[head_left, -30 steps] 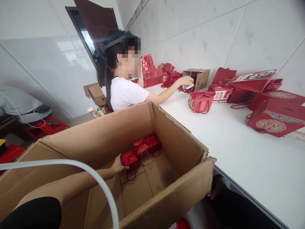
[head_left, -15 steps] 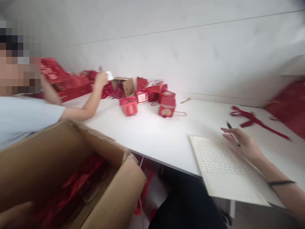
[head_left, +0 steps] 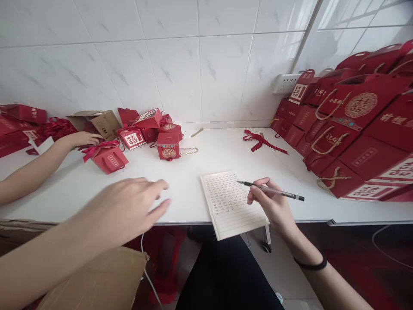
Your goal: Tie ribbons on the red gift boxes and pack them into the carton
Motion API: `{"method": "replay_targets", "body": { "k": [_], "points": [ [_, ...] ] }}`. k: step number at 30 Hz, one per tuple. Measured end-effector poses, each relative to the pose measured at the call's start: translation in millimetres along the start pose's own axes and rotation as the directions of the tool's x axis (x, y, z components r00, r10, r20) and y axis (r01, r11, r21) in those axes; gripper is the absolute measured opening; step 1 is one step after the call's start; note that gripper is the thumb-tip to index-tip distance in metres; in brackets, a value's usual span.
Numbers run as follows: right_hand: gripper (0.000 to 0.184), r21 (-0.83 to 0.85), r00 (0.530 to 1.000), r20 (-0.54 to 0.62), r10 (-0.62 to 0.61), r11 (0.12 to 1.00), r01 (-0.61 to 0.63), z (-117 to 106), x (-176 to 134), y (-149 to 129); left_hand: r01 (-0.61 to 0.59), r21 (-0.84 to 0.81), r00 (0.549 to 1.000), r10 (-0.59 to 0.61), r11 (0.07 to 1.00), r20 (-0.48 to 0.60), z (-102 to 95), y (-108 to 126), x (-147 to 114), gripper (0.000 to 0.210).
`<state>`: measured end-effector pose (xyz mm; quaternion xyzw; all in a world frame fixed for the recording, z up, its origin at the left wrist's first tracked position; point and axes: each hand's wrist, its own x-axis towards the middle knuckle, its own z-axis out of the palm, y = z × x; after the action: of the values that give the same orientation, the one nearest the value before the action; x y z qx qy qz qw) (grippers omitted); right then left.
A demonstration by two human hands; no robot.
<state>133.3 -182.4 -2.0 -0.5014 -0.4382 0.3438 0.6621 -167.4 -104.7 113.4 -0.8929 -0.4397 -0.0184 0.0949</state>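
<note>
My right hand (head_left: 274, 204) is closed around a black pen (head_left: 274, 190), its tip pointing left over the notebook's upper right part. Rows of handwriting cover much of the lined notebook (head_left: 240, 226), which lies at the table's front edge and overhangs it a little. My left hand (head_left: 129, 211), slightly blurred, hovers left of the notebook with thumb and index finger apart and nothing between them. Beneath my left forearm stands an open cardboard box (head_left: 97, 280).
A co-worker's hand (head_left: 80, 140) reaches in from the left, near a small brown carton (head_left: 108, 122). Several small red gift boxes (head_left: 168, 144) stand toward the wall. A red ribbon (head_left: 261, 140) lies behind the notebook. Red gift boxes (head_left: 361, 107) are stacked at right.
The view has swung right. My left hand has come up from inside the cardboard box to above the table edge. My right hand still has the pen, now levelled over the notebook.
</note>
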Motion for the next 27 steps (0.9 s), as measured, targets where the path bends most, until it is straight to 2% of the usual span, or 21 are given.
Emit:
{"method": "replay_targets", "body": {
  "k": [2, 4, 5, 8, 9, 11, 13, 15, 19, 22, 27],
  "points": [
    [0.032, 0.001, 0.999, -0.026, 0.045, 0.999, -0.045, 2, -9, 3, -0.159, 0.016, 0.979, 0.156, 0.987, 0.134, 7.9, 39, 36, 0.028],
    [0.035, 0.026, 0.995, -0.064, 0.083, 0.996, -0.082, 4, -11, 9, -0.261, -0.025, 0.946, 0.261, 0.965, 0.193, 23.4, 71, 76, 0.026],
    [0.037, 0.024, 0.993, -0.069, 0.1, 0.995, -0.099, 5, -10, 12, -0.273, -0.065, 0.936, 0.281, 0.96, 0.214, 33.0, 84, 96, 0.025],
    [0.038, -0.092, 0.992, -0.021, 0.125, 0.988, -0.127, 6, -5, 19, -0.23, -0.317, 0.909, 0.319, 0.92, 0.267, 64.1, 112, 151, 0.019],
    [0.037, -0.157, 0.993, -0.002, 0.116, 0.981, -0.115, 7, -3, 21, -0.205, -0.419, 0.913, 0.327, 0.885, 0.244, 74.3, 119, 164, 0.02],
    [0.035, -0.279, 0.996, 0.014, 0.088, 0.957, -0.081, 6, 1, 22, -0.135, -0.621, 0.949, 0.28, 0.772, 0.142, 93.7, 132, 183, 0.023],
    [0.033, -0.368, 0.997, 0.009, 0.08, 0.927, -0.071, 4, 3, 22, -0.089, -0.757, 0.985, 0.172, 0.647, 0.032, 110.9, 142, 191, 0.025],
    [0.033, -0.425, 0.997, -0.007, 0.071, 0.903, -0.067, 2, 4, 23, -0.077, -0.832, 0.996, 0.083, 0.55, -0.037, 124.4, 146, 193, 0.027],
    [0.034, -0.485, 0.997, -0.081, -0.003, 0.874, -0.037, 1, -1, 25, -0.081, -0.903, 0.997, 0.032, 0.421, -0.075, 135.5, 145, 191, 0.029],
    [0.035, -0.5, 0.995, -0.1, -0.008, 0.865, -0.044, 1, -4, 24, -0.086, -0.907, 0.996, 0.042, 0.411, -0.075, 134.6, 143, 192, 0.03],
    [0.033, -0.569, 0.998, -0.05, 0.045, 0.82, -0.066, 1, -3, 22, -0.107, -0.844, 0.993, 0.093, 0.526, -0.068, 133.5, 145, 194, 0.025]
  ]
}}
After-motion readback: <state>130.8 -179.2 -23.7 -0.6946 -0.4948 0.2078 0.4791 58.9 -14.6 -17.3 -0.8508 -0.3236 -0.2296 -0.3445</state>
